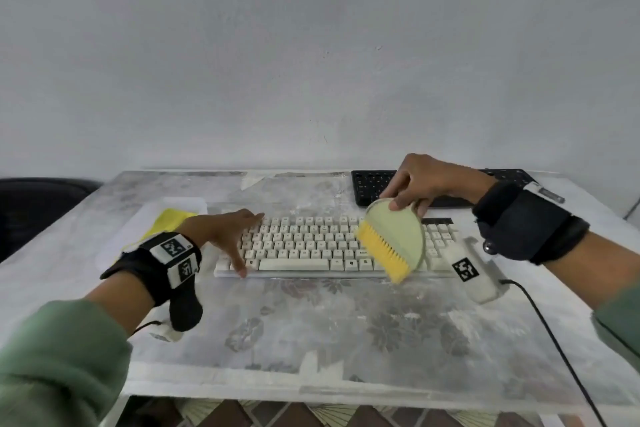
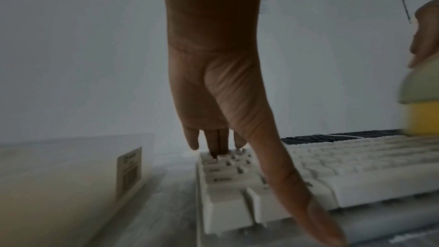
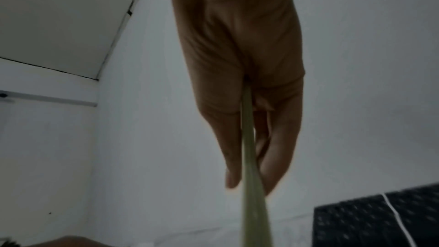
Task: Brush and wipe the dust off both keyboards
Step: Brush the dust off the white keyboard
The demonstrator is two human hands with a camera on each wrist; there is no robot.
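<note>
A cream keyboard lies mid-table, and a black keyboard lies behind it at the right. My right hand pinches the top of a pale green brush with yellow bristles, held tilted just above the cream keyboard's right half. In the right wrist view the brush shows edge-on between thumb and fingers, with the black keyboard beyond. My left hand rests with straight, spread fingers on the cream keyboard's left end; its fingertips touch the far keys and the thumb reaches the near edge of the keyboard.
A yellow cloth lies in a clear tray left of the cream keyboard. A white tagged device with a black cable sits at the keyboard's right end. The table has a floral covering; a dark chair stands far left.
</note>
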